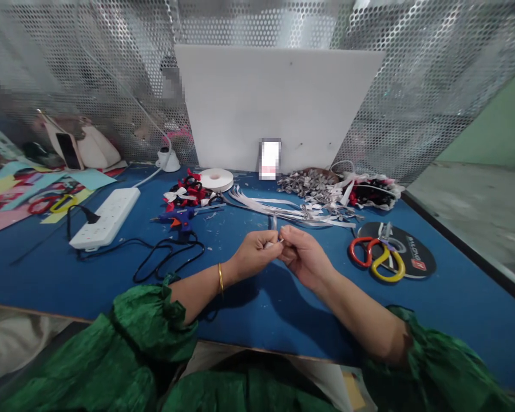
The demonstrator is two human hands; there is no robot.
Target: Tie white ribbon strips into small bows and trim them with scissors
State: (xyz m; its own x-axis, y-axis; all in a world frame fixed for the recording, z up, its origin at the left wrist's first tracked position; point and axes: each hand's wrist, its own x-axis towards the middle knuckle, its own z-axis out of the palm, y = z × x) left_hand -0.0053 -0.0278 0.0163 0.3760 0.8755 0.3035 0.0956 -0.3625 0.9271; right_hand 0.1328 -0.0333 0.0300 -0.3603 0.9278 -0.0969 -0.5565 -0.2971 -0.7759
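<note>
My left hand (257, 250) and my right hand (304, 254) meet over the middle of the blue table, thumbs and fingers pinched together. Between them is a pale ribbon (274, 222), one end sticking up above the fingers and a white bit showing at the left thumb. Most of the ribbon is hidden in the fingers. Just beyond the hands lie long white ribbon strips (261, 201) and a heap of grey ribbon pieces (311, 186). To the left rests a blue glue gun (178, 217) beside a pile of red, black and white bows (186, 191).
Scissors (380, 257) with red and yellow handles lie on a black round mat (424, 249) at right. A ribbon roll (217, 179) and a lit phone (270, 159) stand behind. At left are a power strip (109, 217), cables and coloured paper (21, 200).
</note>
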